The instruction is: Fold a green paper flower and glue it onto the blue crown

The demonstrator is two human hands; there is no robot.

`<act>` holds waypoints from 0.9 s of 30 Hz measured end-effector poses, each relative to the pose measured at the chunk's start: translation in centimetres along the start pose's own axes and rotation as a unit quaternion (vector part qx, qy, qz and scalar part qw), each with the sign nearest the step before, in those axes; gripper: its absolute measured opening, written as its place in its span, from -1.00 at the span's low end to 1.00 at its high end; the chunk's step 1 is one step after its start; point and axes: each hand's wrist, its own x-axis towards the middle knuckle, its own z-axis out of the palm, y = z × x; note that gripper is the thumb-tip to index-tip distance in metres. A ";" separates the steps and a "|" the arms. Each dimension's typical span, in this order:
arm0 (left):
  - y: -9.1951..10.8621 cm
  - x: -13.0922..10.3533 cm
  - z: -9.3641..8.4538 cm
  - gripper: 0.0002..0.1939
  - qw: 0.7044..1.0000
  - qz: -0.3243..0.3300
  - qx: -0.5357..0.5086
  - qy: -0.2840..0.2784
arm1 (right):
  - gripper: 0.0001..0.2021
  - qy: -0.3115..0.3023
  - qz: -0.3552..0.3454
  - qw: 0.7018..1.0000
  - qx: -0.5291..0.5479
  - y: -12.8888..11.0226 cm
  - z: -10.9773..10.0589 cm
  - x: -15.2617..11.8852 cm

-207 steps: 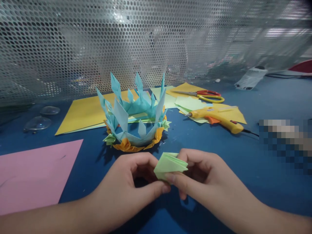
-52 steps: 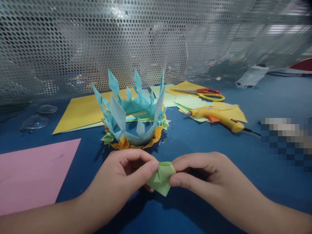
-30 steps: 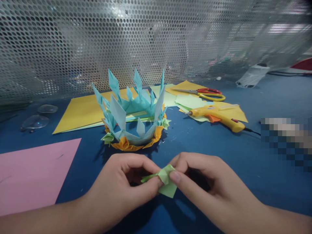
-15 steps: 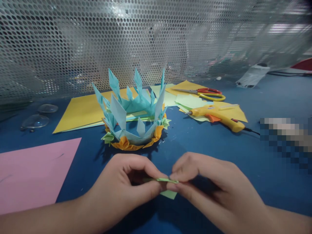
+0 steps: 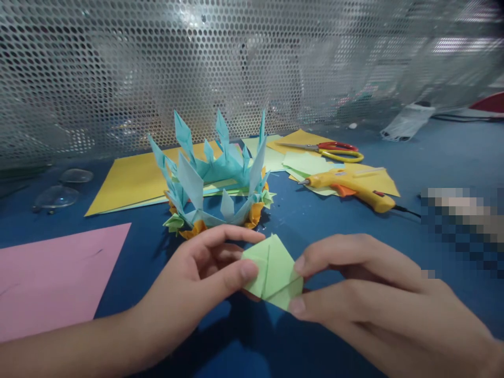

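A: Pinching the folded green paper (image 5: 273, 273): left hand (image 5: 197, 283) at 9 o'clock, right hand (image 5: 366, 294) at 3 o'clock. Thumb and fingers closed on its edges.

B: Location?

A: Just above the blue table (image 5: 334, 226); paper crown (image 5: 214, 181) at 12 o'clock, glue gun (image 5: 350, 189) at 2 o'clock.

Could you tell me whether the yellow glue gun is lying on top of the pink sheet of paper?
No, the glue gun lies on yellow and green papers at the right, far from the pink sheet.
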 end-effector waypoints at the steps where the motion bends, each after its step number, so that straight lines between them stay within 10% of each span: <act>1: 0.0 0.1 0.0 -0.81 1.000 0.006 -0.001 0.009 | -0.80 0.015 0.006 1.000 -0.010 0.1 0.2 -0.1; 10: 0.1 0.2 0.0 -0.72 1.000 -0.012 -0.003 0.009 | -0.68 -0.017 -0.007 0.999 0.030 0.7 0.8 -0.2; 27: 0.0 0.0 0.2 -0.71 0.997 0.022 0.067 0.024 | -0.77 -0.006 0.207 0.939 0.273 0.7 1.7 0.6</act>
